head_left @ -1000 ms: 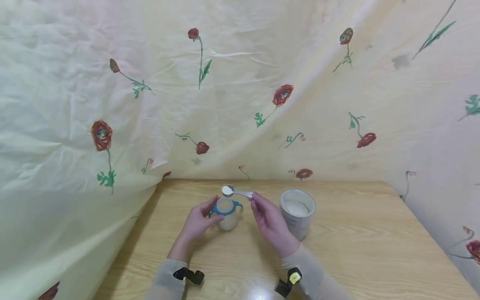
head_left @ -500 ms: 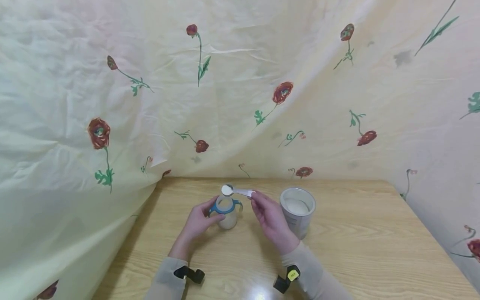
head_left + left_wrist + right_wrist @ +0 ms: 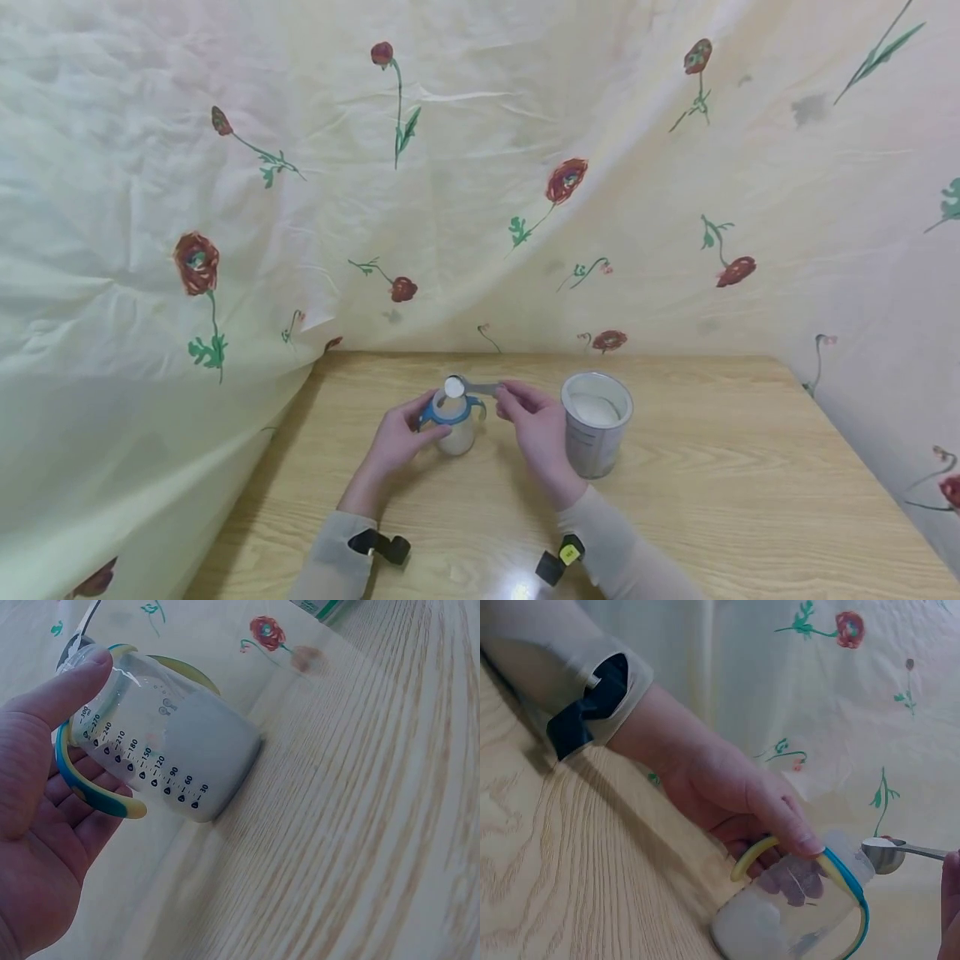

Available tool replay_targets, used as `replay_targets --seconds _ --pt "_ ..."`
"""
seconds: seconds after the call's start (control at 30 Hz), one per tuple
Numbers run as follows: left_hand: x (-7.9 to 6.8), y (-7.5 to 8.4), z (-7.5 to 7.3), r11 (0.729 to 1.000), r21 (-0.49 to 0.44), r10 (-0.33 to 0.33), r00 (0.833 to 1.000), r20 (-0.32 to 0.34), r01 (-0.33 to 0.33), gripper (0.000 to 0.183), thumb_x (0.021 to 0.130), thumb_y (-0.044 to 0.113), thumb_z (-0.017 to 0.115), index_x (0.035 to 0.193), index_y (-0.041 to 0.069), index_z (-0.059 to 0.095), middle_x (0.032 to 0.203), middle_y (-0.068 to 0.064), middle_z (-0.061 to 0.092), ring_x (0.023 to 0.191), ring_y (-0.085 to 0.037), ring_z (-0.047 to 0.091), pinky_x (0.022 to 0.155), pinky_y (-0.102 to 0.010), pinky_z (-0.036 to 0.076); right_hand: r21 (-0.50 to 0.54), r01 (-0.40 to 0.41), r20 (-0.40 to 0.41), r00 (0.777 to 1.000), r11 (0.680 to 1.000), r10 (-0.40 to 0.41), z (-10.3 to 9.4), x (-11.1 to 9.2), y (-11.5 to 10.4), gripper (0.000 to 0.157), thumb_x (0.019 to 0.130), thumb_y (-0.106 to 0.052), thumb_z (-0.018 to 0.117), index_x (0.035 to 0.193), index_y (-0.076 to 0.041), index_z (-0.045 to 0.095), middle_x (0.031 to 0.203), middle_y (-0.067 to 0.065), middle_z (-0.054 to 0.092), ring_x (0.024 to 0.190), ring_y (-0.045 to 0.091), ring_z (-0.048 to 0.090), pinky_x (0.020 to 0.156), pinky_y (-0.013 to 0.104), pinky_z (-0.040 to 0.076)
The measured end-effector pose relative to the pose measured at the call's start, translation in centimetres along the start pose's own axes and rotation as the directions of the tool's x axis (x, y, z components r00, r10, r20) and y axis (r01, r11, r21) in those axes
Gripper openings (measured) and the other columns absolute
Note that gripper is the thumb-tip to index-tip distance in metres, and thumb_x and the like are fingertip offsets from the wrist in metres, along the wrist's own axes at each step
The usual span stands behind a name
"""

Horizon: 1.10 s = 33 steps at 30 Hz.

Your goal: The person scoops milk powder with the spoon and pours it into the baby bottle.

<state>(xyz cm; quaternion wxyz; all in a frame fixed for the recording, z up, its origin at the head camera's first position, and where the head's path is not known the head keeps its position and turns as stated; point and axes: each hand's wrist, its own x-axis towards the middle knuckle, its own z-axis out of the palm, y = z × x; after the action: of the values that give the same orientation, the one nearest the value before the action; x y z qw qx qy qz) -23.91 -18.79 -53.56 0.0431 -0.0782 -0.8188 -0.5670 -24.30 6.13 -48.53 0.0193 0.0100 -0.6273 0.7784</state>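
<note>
A clear baby bottle (image 3: 455, 438) with a blue two-handled collar stands on the table, its mouth uncovered. Whitish contents fill its lower part, beside the printed scale in the left wrist view. My left hand (image 3: 397, 435) grips the bottle (image 3: 180, 727) around its neck and collar, thumb across the near side. Just above the mouth is a metal measuring spoon (image 3: 886, 859), its bowl holding white powder and tipped toward the opening. My right hand (image 3: 536, 425) pinches the end of the spoon's handle; only its fingers (image 3: 951, 892) show at the edge of the right wrist view.
To the right of my right hand stands an opened can (image 3: 596, 442) with white powder inside. The wooden table (image 3: 720, 467) reaches back to a hanging flowered cloth (image 3: 465, 192), which also drapes along the left and right sides.
My right hand has turned over to the left, tilting the spoon's bowl toward the bottle's mouth. My left hand keeps its hold on the bottle.
</note>
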Motion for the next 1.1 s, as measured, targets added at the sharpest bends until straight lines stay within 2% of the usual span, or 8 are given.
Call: replay_targets --seconds 0.27,0.43,0.5,0.57,0.73,0.8,0.9,1.1 --pt "-0.1 0.1 0.0 1.0 -0.008 -0.006 1.0 0.0 0.006 0.07 0.091 0.028 0.089 0.153 0.013 0.06 0.155 -0.009 0.059 0.145 -0.033 0.052 0.122 -0.057 0.037 -0.156 0.173 0.027 0.985 0.973 -0.171 0.3 -0.4 0.5 0.017 0.099 -0.009 0.077 0.115 -0.005 0.08 0.102 0.013 0.08 0.085 0.023 0.077 0.081 0.028 0.065" --pt "-0.2 0.3 0.0 1.0 -0.014 -0.002 1.0 -0.003 0.002 0.069 0.091 0.028 0.088 0.153 0.014 0.061 0.153 -0.007 0.061 0.145 -0.033 0.053 0.123 -0.057 0.037 -0.188 0.322 0.075 0.947 0.928 -0.313 0.4 -0.5 0.7 0.014 0.097 -0.007 0.08 0.111 -0.004 0.082 0.101 0.01 0.081 0.082 0.021 0.077 0.075 0.025 0.065" --pt "-0.2 0.3 0.0 1.0 -0.024 -0.003 1.0 -0.003 0.003 0.069 0.091 0.028 0.089 0.153 0.015 0.061 0.152 -0.006 0.062 0.145 -0.032 0.052 0.123 -0.056 0.037 -0.214 0.414 0.112 0.91 0.885 -0.398 0.3 -0.4 0.9 0.013 0.096 -0.004 0.08 0.109 -0.003 0.082 0.102 0.009 0.082 0.081 0.021 0.078 0.074 0.024 0.065" --pt "-0.2 0.4 0.1 1.0 -0.03 -0.004 1.0 -0.002 0.004 0.068 0.091 0.028 0.088 0.153 0.015 0.061 0.152 -0.006 0.062 0.146 -0.031 0.052 0.124 -0.056 0.036 -0.256 0.518 0.16 0.855 0.816 -0.493 0.3 -0.3 1.1 0.013 0.095 -0.001 0.08 0.108 -0.004 0.083 0.102 0.008 0.082 0.081 0.021 0.078 0.073 0.023 0.064" --pt "-0.2 0.4 0.1 1.0 -0.029 -0.002 1.0 -0.003 0.002 0.068 0.092 0.026 0.088 0.153 0.013 0.06 0.153 -0.007 0.061 0.146 -0.032 0.052 0.124 -0.056 0.036 -0.348 0.743 0.295 0.665 0.571 -0.686 0.1 0.0 1.3 0.016 0.092 0.004 0.081 0.105 -0.005 0.084 0.103 0.007 0.082 0.084 0.021 0.079 0.074 0.023 0.064" --pt "-0.2 0.3 0.1 1.0 -0.026 0.0 1.0 -0.002 0.0 0.069 0.092 0.026 0.088 0.153 0.012 0.06 0.153 -0.008 0.061 0.146 -0.032 0.052 0.124 -0.055 0.036 -0.366 0.79 0.336 0.605 0.491 -0.722 0.0 0.2 1.4 0.017 0.091 0.005 0.082 0.104 -0.005 0.084 0.102 0.006 0.082 0.086 0.021 0.079 0.075 0.025 0.065" --pt "-0.1 0.3 0.0 1.0 -0.023 0.002 1.0 -0.001 -0.002 0.069 0.091 0.025 0.088 0.153 0.011 0.06 0.153 -0.008 0.06 0.145 -0.032 0.052 0.123 -0.054 0.037 -0.385 0.826 0.375 0.548 0.412 -0.748 -0.1 0.2 1.6 0.018 0.089 0.004 0.083 0.104 -0.006 0.085 0.101 0.005 0.082 0.088 0.022 0.079 0.076 0.029 0.065" --pt "-0.1 0.3 0.0 1.0 -0.026 0.01 1.0 0.008 -0.01 0.068 0.092 0.025 0.088 0.153 0.011 0.061 0.153 -0.007 0.061 0.145 -0.031 0.052 0.123 -0.054 0.037 -0.389 0.852 0.407 0.501 0.351 -0.764 -0.2 0.2 1.7 0.02 0.088 0.005 0.084 0.105 -0.004 0.084 0.102 0.006 0.082 0.089 0.022 0.079 0.078 0.033 0.066"
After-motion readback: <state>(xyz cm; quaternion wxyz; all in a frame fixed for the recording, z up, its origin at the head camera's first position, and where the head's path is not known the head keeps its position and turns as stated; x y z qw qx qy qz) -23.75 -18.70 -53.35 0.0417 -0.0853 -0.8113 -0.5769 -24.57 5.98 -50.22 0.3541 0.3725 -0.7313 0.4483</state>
